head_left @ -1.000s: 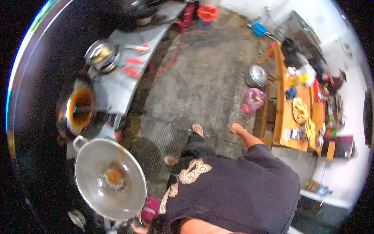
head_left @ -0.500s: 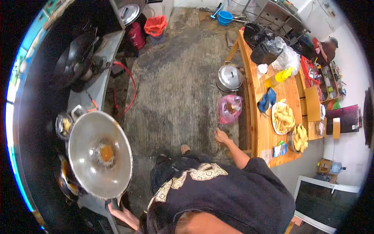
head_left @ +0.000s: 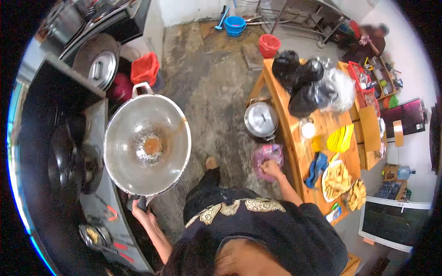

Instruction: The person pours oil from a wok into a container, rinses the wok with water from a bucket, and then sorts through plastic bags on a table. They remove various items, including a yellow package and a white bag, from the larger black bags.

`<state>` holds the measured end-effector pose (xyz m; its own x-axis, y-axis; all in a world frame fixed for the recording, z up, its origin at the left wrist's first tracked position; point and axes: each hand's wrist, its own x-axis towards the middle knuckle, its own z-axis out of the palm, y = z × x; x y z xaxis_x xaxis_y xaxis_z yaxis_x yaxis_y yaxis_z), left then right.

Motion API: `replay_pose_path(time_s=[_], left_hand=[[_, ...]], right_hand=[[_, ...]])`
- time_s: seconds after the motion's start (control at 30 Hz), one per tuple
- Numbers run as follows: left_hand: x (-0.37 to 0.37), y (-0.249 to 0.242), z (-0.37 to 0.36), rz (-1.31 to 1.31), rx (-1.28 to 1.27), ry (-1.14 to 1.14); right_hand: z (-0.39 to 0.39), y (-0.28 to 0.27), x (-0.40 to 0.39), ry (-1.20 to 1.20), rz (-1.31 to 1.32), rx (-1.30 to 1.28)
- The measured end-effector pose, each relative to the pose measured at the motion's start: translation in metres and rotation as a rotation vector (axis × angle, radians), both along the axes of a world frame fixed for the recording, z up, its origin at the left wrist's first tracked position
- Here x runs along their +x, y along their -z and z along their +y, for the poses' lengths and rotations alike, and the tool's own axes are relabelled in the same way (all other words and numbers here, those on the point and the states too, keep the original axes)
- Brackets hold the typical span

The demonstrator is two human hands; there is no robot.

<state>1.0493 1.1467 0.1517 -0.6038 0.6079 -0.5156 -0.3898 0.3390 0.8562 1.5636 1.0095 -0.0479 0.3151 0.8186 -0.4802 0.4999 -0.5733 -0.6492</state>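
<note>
My left hand point(head_left: 143, 210) is closed round the dark-gripped handle of a large metal wok point(head_left: 124, 119). A small pool of brown liquid point(head_left: 152, 146) lies at the bottom of the wok. Its far side carries a second, loop-shaped handle point(head_left: 142, 87). My right hand point(head_left: 270, 168) hangs low with curled fingers, and in this view it overlaps a pink plastic bag point(head_left: 261, 156) on the floor. Beyond the bag stands a lidded metal pot point(head_left: 261, 119).
On the left runs a metal counter point(head_left: 99, 184) with pans and red-handled tools. To the right, a wooden table point(head_left: 294, 152) bears a plate of yellow fried food point(head_left: 335, 180), black bags point(head_left: 304, 99) and a yellow packet point(head_left: 340, 138). A person point(head_left: 372, 39) is at the back right.
I have moved forward along the counter, carrying the wok; its far handle now reaches near the red-lined bin. My right hand has come level with the pink bag.
</note>
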Motion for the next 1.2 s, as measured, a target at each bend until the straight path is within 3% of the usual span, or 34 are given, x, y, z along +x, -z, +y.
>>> replay_pose_path(time_s=[0.13,0.17,0.23,0.27,0.3,0.33,0.37,0.4,0.43,0.47,0.53,0.6,0.67,0.77,0.83,0.9,0.93,0.97,1.0,1.03,1.1,1.13,1.17,1.2], left_hand=[[0.081,-0.01,0.152,-0.088,-0.029,0.117],[0.089,0.003,0.185,-0.031,0.016,0.169],[0.127,0.017,0.256,-0.045,0.094,0.223],[0.153,0.017,0.289,-0.101,0.107,0.229],[0.17,0.025,0.322,-0.047,0.124,0.229],[0.19,0.03,0.353,-0.064,0.079,0.258],[0.202,0.033,0.373,-0.068,0.02,0.285],[0.221,0.031,0.401,-0.081,-0.017,0.316],[0.262,0.014,0.427,-0.134,0.114,0.349],[0.277,0.029,0.457,-0.072,0.114,0.325],[0.318,0.017,0.508,-0.089,0.115,0.389],[0.342,0.018,0.55,-0.038,-0.015,0.387],[0.374,0.022,0.594,-0.05,0.033,0.337],[0.425,0.01,0.67,-0.124,-0.006,0.382],[0.449,0.035,0.727,-0.135,0.051,0.424],[0.468,0.046,0.785,-0.167,0.011,0.399],[0.498,0.024,0.806,-0.135,-0.02,0.379],[0.509,0.032,0.833,-0.163,0.0,0.417],[0.521,0.041,0.858,-0.194,0.019,0.455],[0.538,0.036,0.879,-0.139,0.027,0.504],[0.556,0.061,0.923,-0.13,0.023,0.473],[0.561,0.074,0.943,-0.114,0.016,0.457],[0.572,0.078,0.961,-0.171,-0.009,0.479],[0.586,0.076,0.975,-0.169,0.017,0.528]], right_hand=[[0.068,-0.026,0.056,0.328,0.228,-0.008],[0.1,-0.078,0.056,0.312,0.285,-0.072],[0.136,-0.047,0.069,0.358,0.622,0.221],[0.171,-0.061,0.073,0.354,0.674,0.251],[0.207,-0.073,0.078,0.516,0.761,0.112],[0.243,-0.07,0.085,0.399,0.753,0.247],[0.285,-0.083,0.092,0.303,0.518,0.257],[0.321,-0.092,0.103,0.324,0.581,0.223],[0.374,-0.097,0.127,0.341,0.635,0.223],[0.408,-0.101,0.133,0.375,0.717,0.191],[0.493,-0.096,0.181,0.199,0.531,0.37],[0.568,-0.139,0.221,0.209,0.377,0.334],[0.632,-0.159,0.258,0.254,0.35,0.38],[0.709,-0.145,0.315,0.35,0.265,0.446],[0.728,-0.107,0.344,0.399,0.241,0.505],[0.724,-0.058,0.376,0.327,0.002,0.391],[0.712,-0.01,0.386,0.421,0.204,0.433],[0.698,0.02,0.403,0.254,-0.004,0.156],[0.679,0.042,0.399,0.603,0.255,0.136],[0.659,0.065,0.404,0.612,0.13,-0.064],[0.641,0.021,0.398,1.04,0.644,-0.06],[0.639,0.025,0.408,1.088,0.658,-0.262],[0.65,-0.009,0.404,1.119,0.558,-0.265],[0.659,-0.018,0.409,1.188,0.639,-0.302]])
